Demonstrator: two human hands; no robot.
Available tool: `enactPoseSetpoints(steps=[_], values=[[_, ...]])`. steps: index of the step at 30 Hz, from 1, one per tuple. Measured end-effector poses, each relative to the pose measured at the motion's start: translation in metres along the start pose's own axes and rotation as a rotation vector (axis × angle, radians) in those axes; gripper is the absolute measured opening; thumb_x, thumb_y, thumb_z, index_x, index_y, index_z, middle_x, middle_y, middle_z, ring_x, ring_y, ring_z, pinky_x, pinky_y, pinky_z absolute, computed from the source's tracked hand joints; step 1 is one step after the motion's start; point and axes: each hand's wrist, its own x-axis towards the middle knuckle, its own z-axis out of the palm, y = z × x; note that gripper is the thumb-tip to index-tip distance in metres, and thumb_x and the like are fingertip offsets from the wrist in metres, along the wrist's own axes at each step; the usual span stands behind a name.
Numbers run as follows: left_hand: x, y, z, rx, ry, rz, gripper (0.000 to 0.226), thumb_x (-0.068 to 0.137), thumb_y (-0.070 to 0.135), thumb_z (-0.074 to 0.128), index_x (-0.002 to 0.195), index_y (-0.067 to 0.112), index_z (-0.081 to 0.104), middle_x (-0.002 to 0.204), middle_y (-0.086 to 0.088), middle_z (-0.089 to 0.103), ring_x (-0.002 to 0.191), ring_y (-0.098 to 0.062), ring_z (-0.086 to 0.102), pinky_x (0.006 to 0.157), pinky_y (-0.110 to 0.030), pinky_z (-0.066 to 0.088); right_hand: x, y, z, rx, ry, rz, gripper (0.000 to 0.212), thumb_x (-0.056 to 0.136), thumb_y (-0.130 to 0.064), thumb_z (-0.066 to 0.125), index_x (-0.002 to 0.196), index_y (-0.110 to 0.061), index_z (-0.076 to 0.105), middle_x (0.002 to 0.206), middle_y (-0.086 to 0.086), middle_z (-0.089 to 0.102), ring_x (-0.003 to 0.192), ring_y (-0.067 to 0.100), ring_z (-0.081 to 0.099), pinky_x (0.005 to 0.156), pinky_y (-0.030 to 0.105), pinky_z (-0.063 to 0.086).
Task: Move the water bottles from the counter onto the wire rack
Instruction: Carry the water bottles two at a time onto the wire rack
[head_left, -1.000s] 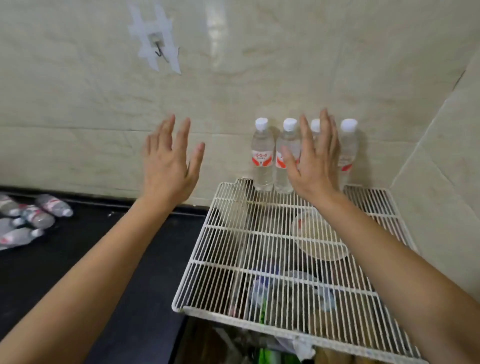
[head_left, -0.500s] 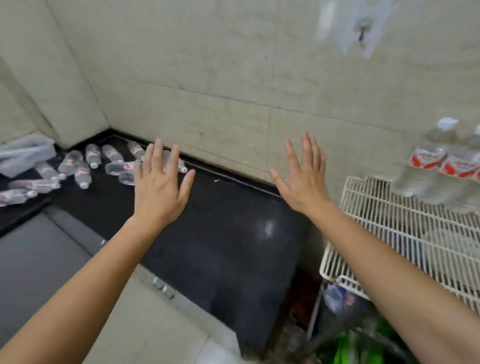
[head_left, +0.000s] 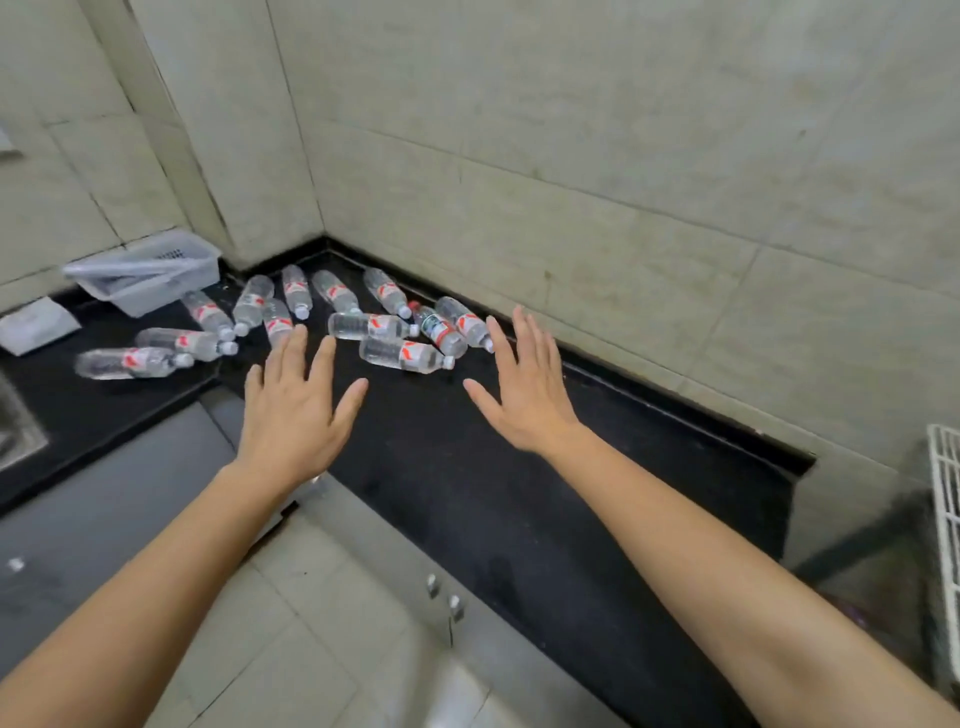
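Several clear water bottles with red-and-white labels lie on their sides in the corner of the black counter (head_left: 457, 483). The nearest bottle (head_left: 405, 355) lies between my two hands, just beyond them. A green-labelled bottle (head_left: 439, 328) rests behind it. My left hand (head_left: 296, 410) hovers over the counter's front edge, fingers spread, holding nothing; its fingertips reach a bottle (head_left: 277, 323). My right hand (head_left: 524, 389) is also spread and empty, with its fingertips close to a bottle (head_left: 465, 322) by the wall. Only the white wire rack's left edge (head_left: 946, 499) shows at far right.
A white plastic basket (head_left: 150, 270) and a flat white packet (head_left: 36, 325) sit on the counter at the left. A metal sink edge (head_left: 15, 436) shows at far left. Tiled walls close the corner behind the bottles. Grey cabinet fronts and floor tiles lie below.
The view has swung left from the rack to the counter corner. Both empty hands have come away from the upright bottles on the rack and now reach toward the lying bottles.
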Motion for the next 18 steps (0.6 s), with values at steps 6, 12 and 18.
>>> enactPoseSetpoints(steps=[6, 12, 18], values=[[0.059, -0.040, 0.057, 0.001, -0.079, 0.065, 0.075, 0.095, 0.057, 0.030, 0.146, 0.005, 0.047, 0.155, -0.025, 0.037, 0.142, -0.043, 0.038, 0.109, -0.065, 0.036, 0.067, 0.007, 0.058, 0.030, 0.000, 0.060, 0.080, 0.102, -0.057, 0.040, 0.163, -0.019, 0.006, 0.169, 0.018, -0.006, 0.157, 0.032, -0.007, 0.127, 0.048, 0.000], [0.147, -0.089, 0.142, 0.115, -0.360, 0.075, 0.069, 0.102, 0.056, 0.032, 0.157, 0.016, 0.027, 0.166, -0.013, 0.018, 0.153, -0.031, 0.017, 0.121, -0.056, 0.020, 0.137, 0.033, 0.129, 0.048, -0.164, 0.210, 0.081, 0.102, -0.055, 0.042, 0.163, -0.019, 0.003, 0.169, 0.020, -0.002, 0.157, 0.035, -0.002, 0.126, 0.049, 0.005], [0.240, -0.120, 0.188, 0.154, -0.506, 0.139, 0.068, 0.103, 0.055, 0.029, 0.158, 0.016, 0.023, 0.167, -0.013, 0.016, 0.154, -0.030, 0.013, 0.122, -0.055, 0.019, 0.218, 0.041, 0.170, 0.060, -0.467, 0.360, 0.085, 0.098, -0.050, 0.053, 0.161, -0.013, 0.009, 0.160, 0.021, 0.029, 0.146, 0.037, 0.030, 0.116, 0.049, 0.033]])
